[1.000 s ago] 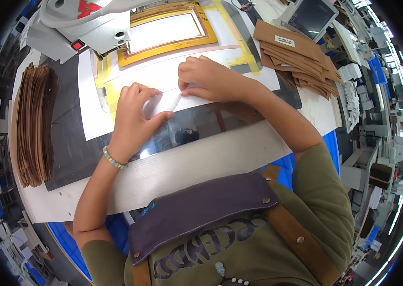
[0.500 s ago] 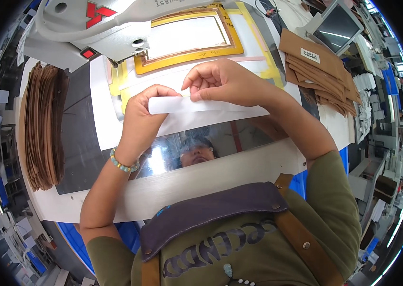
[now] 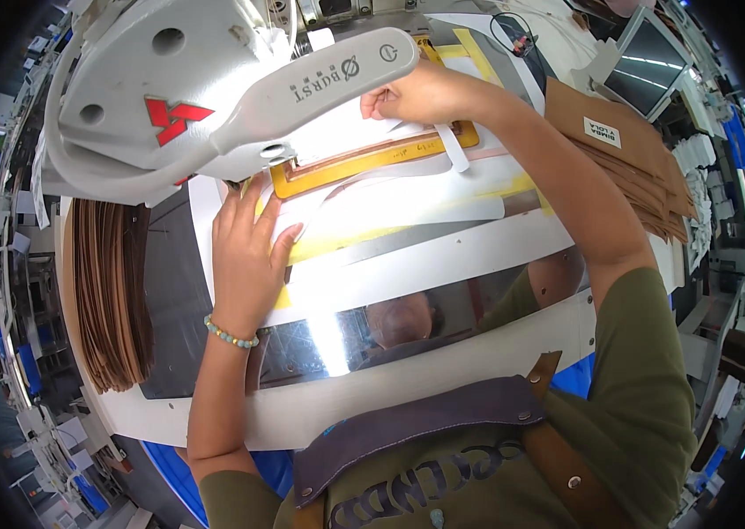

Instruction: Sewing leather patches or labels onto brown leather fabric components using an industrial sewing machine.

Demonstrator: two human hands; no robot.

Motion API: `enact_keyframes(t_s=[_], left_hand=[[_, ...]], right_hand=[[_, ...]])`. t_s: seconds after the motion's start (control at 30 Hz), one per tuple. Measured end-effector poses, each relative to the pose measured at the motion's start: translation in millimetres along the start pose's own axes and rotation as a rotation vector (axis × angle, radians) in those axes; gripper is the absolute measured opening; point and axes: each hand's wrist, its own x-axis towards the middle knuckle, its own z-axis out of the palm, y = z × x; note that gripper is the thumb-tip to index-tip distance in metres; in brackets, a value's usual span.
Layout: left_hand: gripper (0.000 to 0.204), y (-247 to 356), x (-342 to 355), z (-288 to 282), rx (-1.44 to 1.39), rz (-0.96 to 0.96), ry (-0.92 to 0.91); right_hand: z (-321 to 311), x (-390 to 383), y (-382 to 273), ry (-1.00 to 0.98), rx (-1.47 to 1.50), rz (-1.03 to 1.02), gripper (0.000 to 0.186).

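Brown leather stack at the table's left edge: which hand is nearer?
Left. The left hand lies flat on the white sheet just right of the brown leather stack; the right hand is far off, up at the yellow frame.

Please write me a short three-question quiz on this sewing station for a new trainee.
1. True or false: the left hand lies flat on the white sheet.
2. Where is the stack of brown pieces? A) left of the left hand B) under the machine head C) on the screen
3. What does the right hand reach to?

Key
1. True.
2. A.
3. The yellow frame, where its fingers pinch a white piece.
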Motion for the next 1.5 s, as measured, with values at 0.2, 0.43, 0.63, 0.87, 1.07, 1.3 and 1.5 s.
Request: enact_keyframes(t_s=[0.2,0.43,0.63,0.87,1.07,1.3,1.5], left_hand=[[0.065,3.3,-1.0,-1.2,-0.103,-0.087,-0.176],[0.049,27.6,-3.9,-1.0,0.123,-0.024,-0.079],[0.045,24.9,-10.2,-21.2,0.167,0.183,-0.047],[0.047,16.0,-12.6,-49.1,-0.047,0.33,-0.358],[0.054,5.6,-9.2,-35.1,-0.02,0.011,-0.215],[0.073,2.5,2.2,-7.2,0.016,-0.01,-0.275],[0.079,2.6,8.9,-2.4,-0.046,-0.04,-0.266]], right_hand=[[28.8,0.1,-10.8,0.058,0.091,-0.047,0.021],[31.0,4.9,-10.1,0.04,0.144,-0.094,0.02],[22.3,7.7,-12.2,-0.017,0.136,-0.067,0.02],[41.5,21.9,-15.0,-0.007,0.211,-0.057,0.019],[48.8,25.7,-13.8,0.038,0.22,-0.084,0.018],[48.8,20.3,-15.7,0.029,0.255,-0.036,0.018],[40.9,19.8,-15.7,-0.013,0.269,-0.084,0.019]])
